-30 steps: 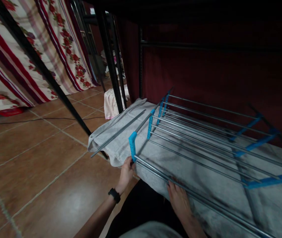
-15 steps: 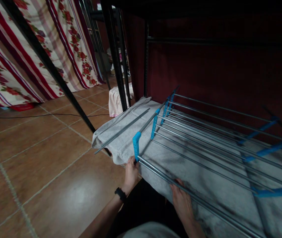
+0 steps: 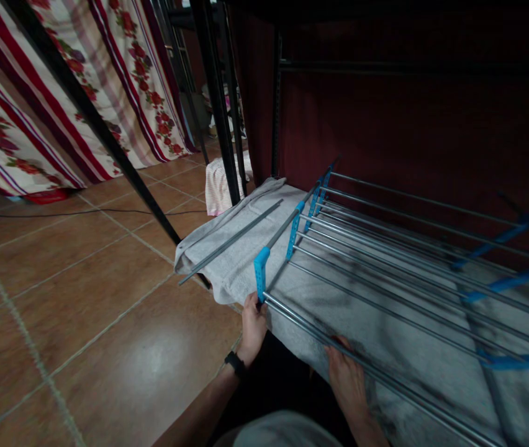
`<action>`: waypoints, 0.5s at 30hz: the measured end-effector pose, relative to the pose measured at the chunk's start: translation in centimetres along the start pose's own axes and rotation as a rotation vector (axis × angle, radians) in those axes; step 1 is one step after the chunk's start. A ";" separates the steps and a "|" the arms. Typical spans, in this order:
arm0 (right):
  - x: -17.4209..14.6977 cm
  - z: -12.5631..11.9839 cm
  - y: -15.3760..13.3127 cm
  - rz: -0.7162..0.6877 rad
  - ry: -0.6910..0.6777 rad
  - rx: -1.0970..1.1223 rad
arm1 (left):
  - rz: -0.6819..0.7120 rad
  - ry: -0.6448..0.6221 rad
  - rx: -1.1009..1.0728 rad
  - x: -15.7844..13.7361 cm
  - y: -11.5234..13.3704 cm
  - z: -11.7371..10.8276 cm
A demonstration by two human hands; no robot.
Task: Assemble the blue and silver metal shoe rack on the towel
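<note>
A drying rack point(image 3: 367, 248) of thin metal rods and blue plastic joints lies on a grey cloth-covered surface point(image 3: 227, 273). My left hand point(image 3: 254, 320), with a black band at the wrist, is closed around the rack's near left corner, just below a blue joint point(image 3: 261, 267). Fingers of my right hand point(image 3: 344, 369) curl under the front rods point(image 3: 302, 328) of the same rack, farther to the right. Its fingertips are partly hidden behind the rods. Loose grey rods point(image 3: 231, 241) lie on the cloth to the left of the rack.
Black metal posts point(image 3: 218, 105) and a slanting black bar point(image 3: 101, 136) stand at the left. Behind the rack hangs a dark red cloth point(image 3: 408, 124). A flowered, striped curtain point(image 3: 106, 81) reaches the tiled floor point(image 3: 120, 298). A striped cloth point(image 3: 220, 189) hangs near the posts.
The rack and both hands appear slightly farther right in the view. Both hands keep the same hold on it. The loose rods lie as before.
</note>
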State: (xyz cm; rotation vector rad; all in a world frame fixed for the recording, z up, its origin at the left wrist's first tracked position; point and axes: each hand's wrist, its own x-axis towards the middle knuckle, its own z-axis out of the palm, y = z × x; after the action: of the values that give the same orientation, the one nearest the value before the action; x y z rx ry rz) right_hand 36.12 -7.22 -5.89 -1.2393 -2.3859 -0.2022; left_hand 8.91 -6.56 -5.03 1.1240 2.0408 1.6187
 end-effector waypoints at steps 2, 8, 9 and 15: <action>-0.2 0.0 0.2 -0.007 -0.003 -0.001 | 0.005 -0.008 -0.004 -0.2 0.0 0.2; -0.4 0.1 0.2 0.032 -0.021 0.025 | -0.008 0.000 -0.012 -0.6 -0.3 0.4; -0.5 0.2 0.2 0.040 -0.021 0.029 | -0.011 0.002 -0.011 -0.6 -0.3 0.5; -0.7 0.4 0.1 0.033 -0.030 -0.008 | 0.020 0.000 -0.011 -0.7 0.0 0.5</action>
State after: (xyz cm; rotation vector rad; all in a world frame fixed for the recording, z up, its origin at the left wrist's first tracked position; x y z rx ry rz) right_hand 36.43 -7.57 -6.54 -1.2931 -2.3901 -0.1841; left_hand 9.73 -6.75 -5.36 1.1441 2.0245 1.6380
